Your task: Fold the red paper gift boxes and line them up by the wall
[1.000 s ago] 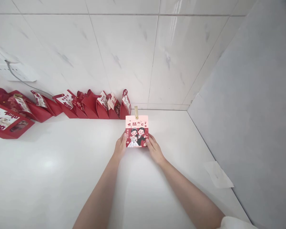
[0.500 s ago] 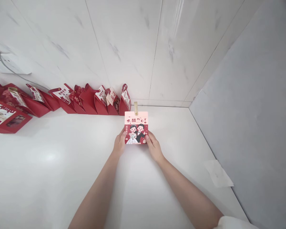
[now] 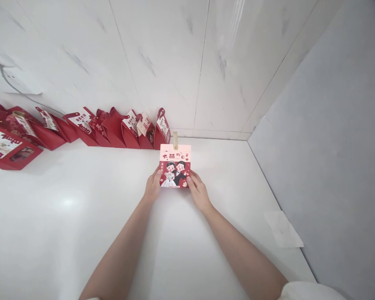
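A red and pink gift box [image 3: 175,168] with a cartoon bride and groom on its front is between my hands. A cream strap [image 3: 175,141] with a small gold stud stands up from its top edge. My left hand [image 3: 153,184] grips the left side, fingers partly hidden behind it. On the right side, my right hand [image 3: 199,190] is closed the same way, its thumb near the lower front corner. The box faces me upright, close to the right end of a row of red gift boxes [image 3: 114,129].
The row runs leftward along the marbled wall [image 3: 162,62], with a larger windowed red box [image 3: 25,160] at its left end. A grey cable [image 3: 18,89] hangs behind. White paper [image 3: 284,228] lies at the right edge of the white table [image 3: 81,229], beside a grey panel [image 3: 337,146].
The whole view has shifted a little, so the box, my hands and the row appear slightly farther left. Both hands keep the same hold on the box.
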A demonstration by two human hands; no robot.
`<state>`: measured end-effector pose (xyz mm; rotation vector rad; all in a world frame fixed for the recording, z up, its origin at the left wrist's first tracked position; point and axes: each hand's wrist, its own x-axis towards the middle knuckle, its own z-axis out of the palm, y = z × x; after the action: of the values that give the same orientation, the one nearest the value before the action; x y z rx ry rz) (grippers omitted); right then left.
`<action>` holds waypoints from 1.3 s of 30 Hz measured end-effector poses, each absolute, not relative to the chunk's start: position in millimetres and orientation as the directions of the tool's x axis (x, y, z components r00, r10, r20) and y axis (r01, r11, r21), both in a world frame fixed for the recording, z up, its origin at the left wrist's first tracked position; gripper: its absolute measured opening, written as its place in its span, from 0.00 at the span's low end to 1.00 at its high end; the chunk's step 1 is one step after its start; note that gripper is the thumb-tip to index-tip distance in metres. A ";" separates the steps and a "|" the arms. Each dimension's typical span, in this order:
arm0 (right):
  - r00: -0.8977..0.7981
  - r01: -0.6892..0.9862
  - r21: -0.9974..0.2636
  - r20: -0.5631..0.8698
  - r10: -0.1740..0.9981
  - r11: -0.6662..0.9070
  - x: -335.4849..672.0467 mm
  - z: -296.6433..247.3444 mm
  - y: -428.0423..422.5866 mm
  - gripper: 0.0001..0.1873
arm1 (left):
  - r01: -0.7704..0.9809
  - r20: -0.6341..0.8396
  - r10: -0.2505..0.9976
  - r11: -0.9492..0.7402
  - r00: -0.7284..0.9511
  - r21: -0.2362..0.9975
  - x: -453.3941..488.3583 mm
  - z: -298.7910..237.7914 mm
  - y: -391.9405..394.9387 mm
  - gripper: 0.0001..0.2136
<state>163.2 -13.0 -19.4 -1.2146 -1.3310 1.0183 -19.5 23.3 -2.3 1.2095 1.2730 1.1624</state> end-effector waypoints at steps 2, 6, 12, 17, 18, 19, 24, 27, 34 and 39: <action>0.038 0.111 -0.983 0.148 0.988 0.143 162.9 -20.0 -12.4 0.24 | 0.054 -0.050 0.998 0.052 -0.029 0.997 -19.7 -2.9 24.0 0.27; 0.049 0.092 -0.984 0.157 0.986 0.152 162.1 -21.0 -11.6 0.23 | 0.055 -0.044 0.998 0.046 -0.041 0.997 -20.1 -2.4 23.7 0.27; 0.052 0.098 -0.978 0.189 0.981 0.183 160.7 -22.9 -10.8 0.22 | 0.036 -0.044 0.998 0.045 -0.036 0.998 -21.0 0.0 21.0 0.26; 0.063 0.114 -0.976 0.193 0.979 0.185 159.9 -23.4 -10.0 0.23 | 0.036 -0.026 0.999 0.027 -0.028 0.999 -20.7 2.2 19.5 0.27; 0.064 0.115 -0.975 0.196 0.978 0.188 159.7 -23.2 -10.0 0.23 | 0.035 -0.025 0.999 0.026 -0.027 0.999 -20.8 2.2 19.6 0.27; 0.066 0.116 -0.974 0.201 0.977 0.193 159.4 -23.1 -10.0 0.23 | 0.033 -0.025 0.999 0.026 -0.026 0.999 -20.9 2.0 19.8 0.27; 0.073 0.096 -0.978 0.191 0.979 0.183 158.9 -22.2 -9.2 0.22 | 0.040 -0.021 1.000 0.022 -0.022 0.999 -21.6 -0.2 22.0 0.27; 0.068 0.077 -0.984 0.166 0.984 0.161 159.8 -21.2 -8.5 0.22 | 0.049 -0.028 0.999 0.029 -0.016 0.998 -22.0 -0.7 22.7 0.27; 0.068 0.037 -0.992 0.123 0.990 0.121 161.9 -17.2 -10.0 0.22 | 0.133 -0.023 0.999 0.027 -0.029 0.991 -23.7 0.9 22.2 0.25; 0.057 0.018 -0.991 0.137 0.989 0.136 164.7 -20.4 -10.2 0.22 | 0.169 -0.016 1.000 0.016 -0.003 0.985 -22.9 3.9 20.0 0.25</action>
<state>164.7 -10.2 -20.4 -1.1450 -1.2388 1.0595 -22.9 20.0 3.9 1.3205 1.3416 1.1130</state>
